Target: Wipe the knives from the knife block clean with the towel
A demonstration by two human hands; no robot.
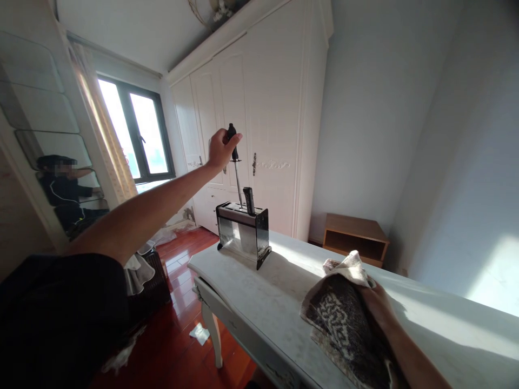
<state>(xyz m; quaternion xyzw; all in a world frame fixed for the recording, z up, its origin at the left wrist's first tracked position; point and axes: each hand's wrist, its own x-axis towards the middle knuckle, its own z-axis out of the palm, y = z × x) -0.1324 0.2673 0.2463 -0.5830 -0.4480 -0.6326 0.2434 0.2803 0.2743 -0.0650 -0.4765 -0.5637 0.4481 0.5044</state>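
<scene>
My left hand (222, 147) is closed around the black handle of a sharpening steel (238, 181), raised above the knife block (243, 232). The steel's thin metal rod points down, its lower end at the slot in the block's top. Beside the rod, another black handle (248, 201) sticks up from the block, which stands upright near the table's far left end. To the right, my right hand (375, 297) grips a brown and white patterned cloth (344, 319), which hangs over the table and hides most of the fingers.
The white table (284, 294) stretches from the centre to the right. Behind it are a white wardrobe (275, 108) and a low wooden cabinet (357, 229). A dark crate with cloths stands at left, and a white scrap (200, 333) lies on the red floor.
</scene>
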